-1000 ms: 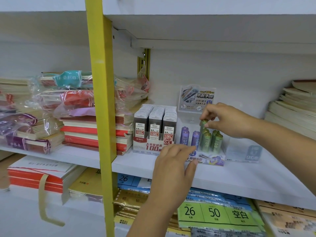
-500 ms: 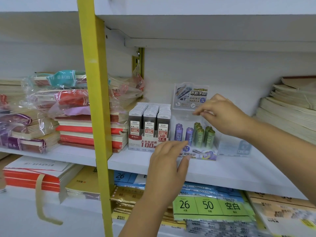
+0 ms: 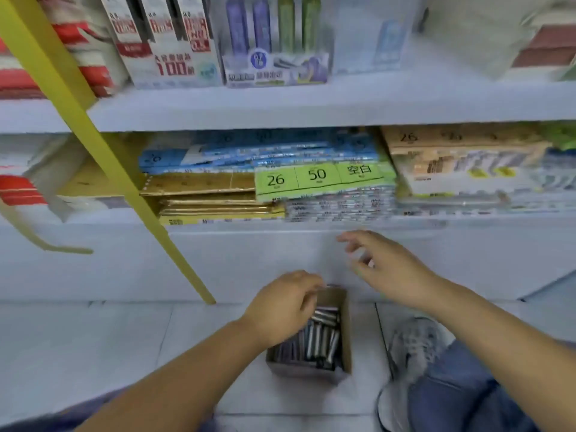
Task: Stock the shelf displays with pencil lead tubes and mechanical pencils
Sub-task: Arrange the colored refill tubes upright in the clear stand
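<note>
A small cardboard box (image 3: 344, 332) stands on the floor, holding several grey and purple pencil lead tubes (image 3: 321, 338). My left hand (image 3: 283, 307) reaches into its top, fingers curled down among the tubes; the motion blur hides whether they grip one. My right hand (image 3: 383, 266) hovers above and right of the box, fingers loosely spread and holding nothing. Up on the shelf, a clear display (image 3: 274, 67) holds purple and green lead tubes, beside a white carton of lead cases (image 3: 168, 63).
A slanted yellow shelf post (image 3: 103, 145) crosses the left side down to the floor. The lower shelf carries stacked paper packs (image 3: 318, 179) and brown packs (image 3: 452, 151). My shoe (image 3: 414, 347) and jeans-clad knee (image 3: 461, 397) are just right of the box.
My view has dropped from the shelf display to the floor. Both hands left the display and came down; the left now reaches into the box, the right hangs above it holding nothing.
</note>
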The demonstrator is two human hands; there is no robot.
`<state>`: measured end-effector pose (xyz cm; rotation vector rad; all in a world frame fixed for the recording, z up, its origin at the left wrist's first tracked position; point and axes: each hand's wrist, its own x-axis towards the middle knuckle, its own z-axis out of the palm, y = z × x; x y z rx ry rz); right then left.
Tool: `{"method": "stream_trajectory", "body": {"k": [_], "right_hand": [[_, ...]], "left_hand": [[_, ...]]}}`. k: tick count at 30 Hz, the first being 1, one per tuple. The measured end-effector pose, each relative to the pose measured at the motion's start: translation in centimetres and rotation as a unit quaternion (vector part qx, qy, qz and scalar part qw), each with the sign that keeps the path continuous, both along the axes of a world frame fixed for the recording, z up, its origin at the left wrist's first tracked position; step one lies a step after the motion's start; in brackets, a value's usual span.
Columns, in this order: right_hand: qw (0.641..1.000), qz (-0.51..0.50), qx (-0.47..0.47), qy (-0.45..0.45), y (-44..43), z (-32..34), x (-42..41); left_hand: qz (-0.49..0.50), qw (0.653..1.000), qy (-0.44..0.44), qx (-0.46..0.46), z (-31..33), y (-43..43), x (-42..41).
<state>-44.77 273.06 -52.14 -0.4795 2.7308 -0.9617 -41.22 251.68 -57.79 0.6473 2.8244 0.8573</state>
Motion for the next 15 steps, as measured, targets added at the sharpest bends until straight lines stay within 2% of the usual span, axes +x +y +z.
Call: {"method": "stream_trajectory", "body": {"k": [3, 7, 11, 15], "right_hand": [[0.991, -0.036, 0.046, -0.117, 1.6, -8.3, 2.0], [0.973, -0.084, 0.046, -0.208, 2.8, -15.1, 4.1], [0.947, -0.121, -0.016, -0.299, 2.5, -18.1, 4.9], [0.939, -0.124, -0.027, -0.319, 2.3, -19.5, 4.7]], "left_hand": [[0.029, 0.99, -0.141, -0.007, -7.2, 1.1, 1.1], [0.11, 0.948, -0.298, 0.013, -13.7, 2.2, 1.2], [0.134, 0.911, -0.388, 0.042, -17.2, 2.8, 0.1], [0.131, 0.891, -0.428, 0.073, -19.1, 3.3, -0.8]]}}
